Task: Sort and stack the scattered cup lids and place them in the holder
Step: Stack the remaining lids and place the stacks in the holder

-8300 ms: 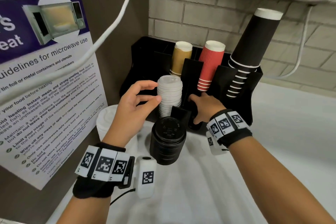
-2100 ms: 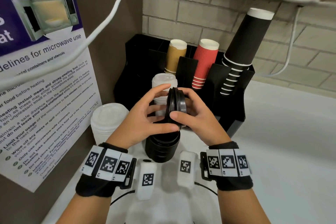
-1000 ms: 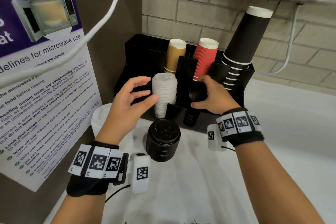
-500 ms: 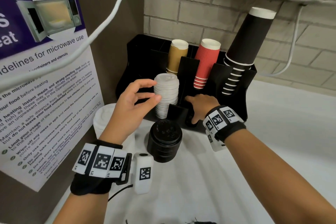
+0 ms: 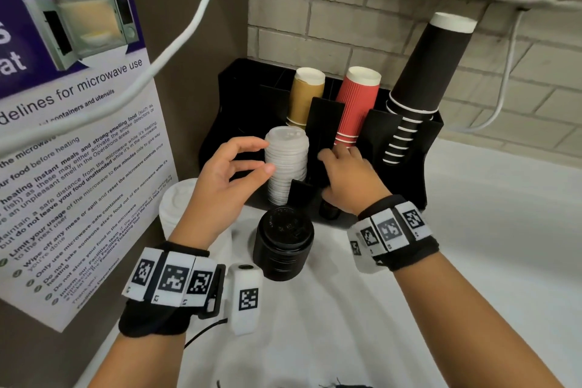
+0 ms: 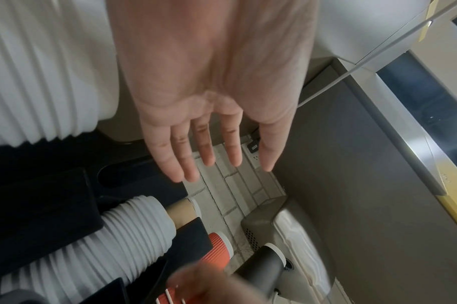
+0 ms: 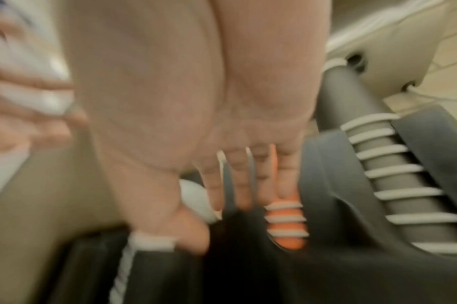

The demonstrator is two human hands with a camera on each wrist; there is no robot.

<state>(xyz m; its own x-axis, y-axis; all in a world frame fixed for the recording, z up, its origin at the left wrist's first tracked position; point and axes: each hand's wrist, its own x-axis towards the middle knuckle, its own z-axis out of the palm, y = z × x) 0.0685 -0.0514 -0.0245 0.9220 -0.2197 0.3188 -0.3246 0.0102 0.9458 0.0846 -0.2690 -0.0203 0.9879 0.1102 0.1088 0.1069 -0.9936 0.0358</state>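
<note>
A black holder point(image 5: 419, 167) stands against the brick wall. A white lid stack point(image 5: 288, 167) sits in its front left slot. My left hand point(image 5: 263, 157) hovers open just left of that stack, fingers spread, holding nothing. My right hand point(image 5: 333, 164) is over the middle front slot with fingers straight and empty; a few black lids point(image 5: 329, 213) show in the slot beneath it. A taller black lid stack point(image 5: 283, 242) stands on the counter in front of the holder. In the left wrist view my left hand point(image 6: 209, 160) is flat above the white lid stack point(image 6: 118, 236). The right wrist view is blurred.
Brown cups point(image 5: 305, 98), red cups point(image 5: 359, 104) and tall black cups point(image 5: 422, 88) lean in the holder's back slots. Another white lid stack point(image 5: 176, 205) stands by the left panel, half hidden by my left hand. A white cable point(image 5: 189, 25) hangs across the poster.
My right hand carried black lids to the middle slot, pushed them down and let go; it is now lifting with straight fingers. My left hand has stayed beside the white stack.
</note>
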